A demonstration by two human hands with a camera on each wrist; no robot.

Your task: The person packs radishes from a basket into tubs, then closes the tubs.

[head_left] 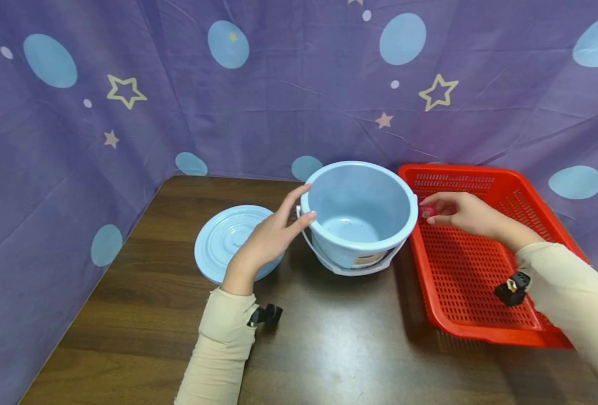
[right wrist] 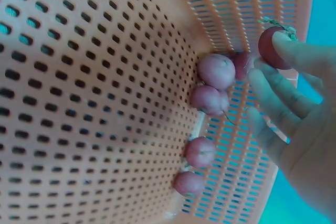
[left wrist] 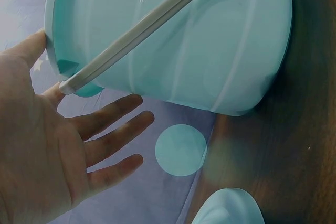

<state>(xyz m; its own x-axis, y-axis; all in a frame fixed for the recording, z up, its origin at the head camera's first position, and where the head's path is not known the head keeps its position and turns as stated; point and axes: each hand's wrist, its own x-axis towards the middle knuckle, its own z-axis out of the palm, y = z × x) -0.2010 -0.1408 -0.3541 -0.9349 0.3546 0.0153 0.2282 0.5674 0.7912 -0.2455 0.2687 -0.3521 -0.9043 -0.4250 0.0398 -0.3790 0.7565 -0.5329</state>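
Observation:
In the head view a light blue bucket (head_left: 359, 247) stands upright on the table, its grey handle hanging down in front. My left hand (head_left: 273, 233) touches the left side of its rim with thumb and forefinger. The left wrist view shows the other fingers (left wrist: 113, 150) of that hand spread out and off the bucket wall (left wrist: 178, 51). Over the left part of a red basket (head_left: 425, 281), my right hand (head_left: 461, 212) pinches a red radish (right wrist: 270, 48) between thumb and fingers. Several more radishes (right wrist: 216, 72) lie in the basket, along its wall, in the right wrist view.
A round light blue lid (head_left: 228, 236) lies on the table left of the bucket, partly behind my left forearm. The red basket stands close to the bucket's right side. Behind the brown wooden table (head_left: 329, 337) hangs a purple patterned cloth (head_left: 299, 101).

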